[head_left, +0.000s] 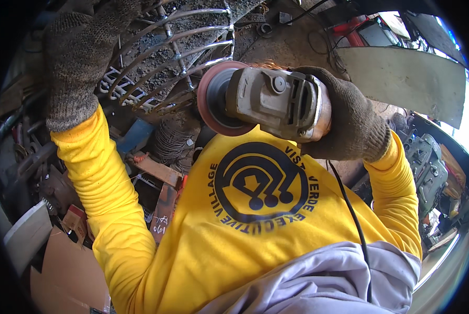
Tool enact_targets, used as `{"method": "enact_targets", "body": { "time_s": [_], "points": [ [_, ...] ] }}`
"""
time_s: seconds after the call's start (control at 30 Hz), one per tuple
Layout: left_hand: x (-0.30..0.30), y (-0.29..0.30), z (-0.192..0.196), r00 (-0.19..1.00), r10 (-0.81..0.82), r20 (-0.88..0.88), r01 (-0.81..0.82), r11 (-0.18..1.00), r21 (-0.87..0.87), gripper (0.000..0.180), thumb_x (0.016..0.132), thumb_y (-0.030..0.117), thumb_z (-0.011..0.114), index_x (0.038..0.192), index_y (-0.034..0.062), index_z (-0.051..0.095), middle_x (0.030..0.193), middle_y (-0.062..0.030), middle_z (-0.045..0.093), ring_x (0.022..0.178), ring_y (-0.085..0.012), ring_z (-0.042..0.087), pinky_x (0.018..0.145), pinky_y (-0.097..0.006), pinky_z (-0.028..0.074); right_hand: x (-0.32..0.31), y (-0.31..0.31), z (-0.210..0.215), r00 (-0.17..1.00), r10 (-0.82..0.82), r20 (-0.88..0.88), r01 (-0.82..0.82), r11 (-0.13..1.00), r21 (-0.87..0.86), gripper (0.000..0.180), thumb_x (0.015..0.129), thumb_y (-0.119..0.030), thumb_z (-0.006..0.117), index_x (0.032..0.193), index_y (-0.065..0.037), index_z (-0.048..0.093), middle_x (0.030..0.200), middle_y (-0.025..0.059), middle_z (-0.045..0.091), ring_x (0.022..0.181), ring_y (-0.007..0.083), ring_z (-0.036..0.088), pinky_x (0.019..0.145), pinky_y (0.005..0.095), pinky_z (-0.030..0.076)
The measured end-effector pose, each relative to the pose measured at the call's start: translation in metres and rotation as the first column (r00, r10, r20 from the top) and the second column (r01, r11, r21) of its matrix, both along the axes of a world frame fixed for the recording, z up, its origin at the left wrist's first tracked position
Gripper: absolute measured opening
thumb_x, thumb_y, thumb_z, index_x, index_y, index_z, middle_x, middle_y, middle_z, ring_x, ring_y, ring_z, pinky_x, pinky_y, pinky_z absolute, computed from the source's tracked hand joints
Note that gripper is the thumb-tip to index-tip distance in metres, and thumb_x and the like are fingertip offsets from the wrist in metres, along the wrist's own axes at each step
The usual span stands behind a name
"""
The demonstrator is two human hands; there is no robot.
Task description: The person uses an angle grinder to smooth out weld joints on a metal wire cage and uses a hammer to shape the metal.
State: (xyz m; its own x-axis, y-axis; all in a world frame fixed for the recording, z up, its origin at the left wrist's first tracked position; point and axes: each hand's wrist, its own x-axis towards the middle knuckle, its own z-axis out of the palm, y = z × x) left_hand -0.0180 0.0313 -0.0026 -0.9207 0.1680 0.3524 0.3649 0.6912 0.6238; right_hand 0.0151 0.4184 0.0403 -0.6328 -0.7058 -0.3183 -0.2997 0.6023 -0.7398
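A curved metal grille [178, 52] of bent, welded rods lies at the upper left. My gloved left hand [80, 52] reaches up to its left side and appears closed on it; the dark picture rim cuts off the fingertips. In my gloved right hand [352, 112] is a worn grey angle grinder [276, 99], gripped around its body. The grinder's reddish-brown disc [208, 99] is next to the grille's near right rods, though exact contact is hard to make out. Orange sparks [268, 65] show just beyond the tool. A black cord [349, 204] hangs down across my yellow shirt.
A coil of wire [170, 138] and wooden pieces [158, 170] lie below the grille. Cardboard [67, 269] and scrap fill the lower left. A pale metal sheet [402, 78] stands at the upper right, with grey machine parts [425, 167] below it.
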Motion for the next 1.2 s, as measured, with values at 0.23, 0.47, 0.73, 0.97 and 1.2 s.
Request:
{"method": "enact_targets", "body": {
  "time_s": [0.23,0.47,0.73,0.97,1.2],
  "points": [
    [0.008,0.009,0.004,0.969,0.121,0.214,-0.162,0.969,0.185,0.031,0.094,0.015,0.07,0.123,0.0031,0.068,0.114,-0.0073,0.072,0.098,-0.0126,0.068,0.085,-0.025,0.051,-0.002,0.001,-0.002,1.0,0.023,-0.006,-0.023,1.0,-0.008,0.086,0.058,-0.025,0.093,0.133,-0.005,0.055,0.117,0.0169,0.068,0.106,0.0351,0.069,0.093,0.0412,0.055],
    [0.021,0.025,0.024,0.975,0.117,0.187,-0.151,0.973,0.174,0.033,0.093,0.015,0.071,0.123,0.0021,0.068,0.116,-0.0079,0.071,0.099,-0.013,0.068,0.084,-0.024,0.051,-0.006,0.003,-0.007,0.996,0.084,0.007,-0.083,0.993,-0.083,0.089,0.056,-0.023,0.093,0.134,-0.004,0.054,0.118,0.0177,0.068,0.107,0.0351,0.068,0.095,0.0415,0.054],
    [0.019,-0.002,0.006,0.976,0.061,0.207,-0.132,0.926,0.354,0.031,0.093,0.013,0.072,0.122,0.0024,0.069,0.116,-0.0072,0.071,0.1,-0.0118,0.068,0.085,-0.024,0.051,-0.005,0.004,-0.008,0.997,0.066,0.036,-0.064,0.996,-0.056,0.091,0.056,-0.023,0.093,0.135,-0.003,0.053,0.119,0.0186,0.068,0.109,0.0353,0.067,0.096,0.042,0.053],
    [0.008,0.012,0.006,0.998,0.051,0.036,-0.055,0.99,0.133,0.028,0.092,0.014,0.073,0.118,0.0032,0.071,0.115,-0.0066,0.071,0.097,-0.0112,0.067,0.083,-0.025,0.052,-0.002,0.01,-0.021,0.997,0.016,0.073,-0.006,0.991,-0.131,0.09,0.056,-0.022,0.091,0.136,-0.004,0.053,0.117,0.018,0.069,0.107,0.0358,0.068,0.094,0.0422,0.054],
    [0.006,0.0,0.005,0.997,0.073,-0.025,-0.074,0.994,-0.077,0.03,0.092,0.02,0.073,0.119,0.008,0.072,0.114,-0.0054,0.071,0.095,-0.0103,0.067,0.08,-0.026,0.051,0.002,0.01,-0.013,0.999,0.038,0.026,-0.036,0.996,-0.085,0.087,0.056,-0.02,0.091,0.134,-0.006,0.054,0.114,0.0175,0.07,0.105,0.0359,0.069,0.092,0.0416,0.055]
  ]
}}
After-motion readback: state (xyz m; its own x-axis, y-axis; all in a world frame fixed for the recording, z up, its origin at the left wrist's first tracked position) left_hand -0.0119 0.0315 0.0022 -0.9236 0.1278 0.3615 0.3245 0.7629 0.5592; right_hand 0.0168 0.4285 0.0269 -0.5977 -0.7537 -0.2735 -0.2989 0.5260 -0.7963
